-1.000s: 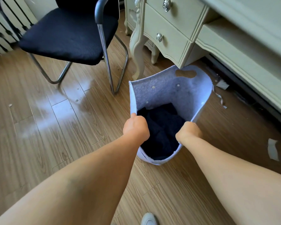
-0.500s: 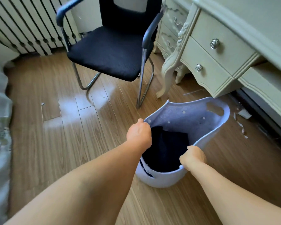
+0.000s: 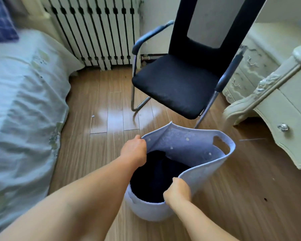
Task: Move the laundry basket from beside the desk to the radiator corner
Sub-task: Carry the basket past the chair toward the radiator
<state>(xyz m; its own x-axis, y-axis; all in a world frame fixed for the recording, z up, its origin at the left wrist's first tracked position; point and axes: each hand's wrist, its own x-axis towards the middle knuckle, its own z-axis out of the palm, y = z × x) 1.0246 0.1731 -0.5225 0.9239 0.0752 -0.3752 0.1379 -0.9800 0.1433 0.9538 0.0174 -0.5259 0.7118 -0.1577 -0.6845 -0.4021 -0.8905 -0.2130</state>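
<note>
Roughly midway, by my judgement: the laundry basket [image 3: 184, 146] is sitting or hanging just above the wooden floor [image 3: 97, 136], which of the two I cannot tell, in front of the chair [image 3: 177, 87], with the bench [image 3: 274, 105] off to its right and the radiator [image 3: 97, 32] well apart, at the far wall. The carry to that corner, between the bed [image 3: 24, 101] and the chair, is what is remaining. Each hand is gripping the soft rim: the left hand [image 3: 134, 152] is closed on the near-left edge, the right hand [image 3: 177, 191] is closed on the near-right edge. The basket is standing upright, mouth opening upward, squeezed into an oval whose long axis is running from the near-left toward the far-right, its cut-out handle [image 3: 221, 145] pointing at the bench. Dark clothing [image 3: 156, 176] is lying inside.
</note>
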